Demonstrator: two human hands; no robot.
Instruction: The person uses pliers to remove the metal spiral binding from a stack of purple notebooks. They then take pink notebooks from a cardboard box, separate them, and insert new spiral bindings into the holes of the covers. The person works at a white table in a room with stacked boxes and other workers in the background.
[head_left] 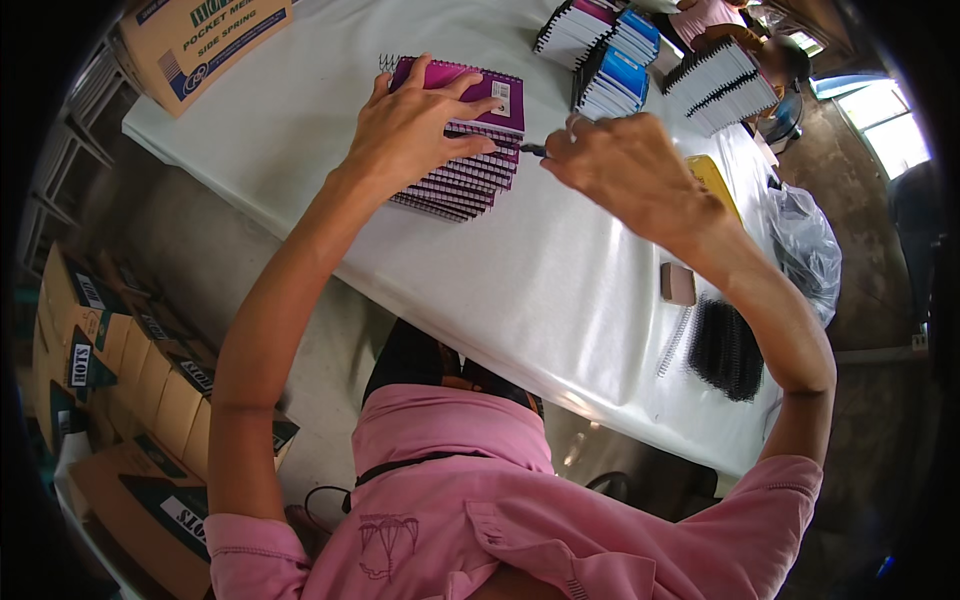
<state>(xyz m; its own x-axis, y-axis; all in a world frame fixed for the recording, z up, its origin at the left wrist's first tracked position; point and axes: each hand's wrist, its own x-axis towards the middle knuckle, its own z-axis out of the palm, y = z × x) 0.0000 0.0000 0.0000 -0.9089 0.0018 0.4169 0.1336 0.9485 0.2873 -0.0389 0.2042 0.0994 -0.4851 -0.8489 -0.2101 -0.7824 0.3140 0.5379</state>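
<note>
A fanned stack of purple spiral notebooks (455, 190) lies on the white-covered table, the top one (505, 118) showing a white label. My left hand (410, 125) rests spread across that top notebook, its thumb along the stack's near side. In my closed right hand (630, 165) is a slim dark tool (535, 150), its tip pointing left at the corner of the notebooks' bound edge. My fingers hide most of the tool, so its exact kind cannot be made out.
Stacks of blue spiral notebooks (612, 80) and white-paged ones (720, 88) stand farther back. Near my right forearm lie black wire coils (725, 350), a small brown block (677, 284) and a yellow object (712, 185). Cartons (205, 45) flank the left; another person (775, 60) sits beyond.
</note>
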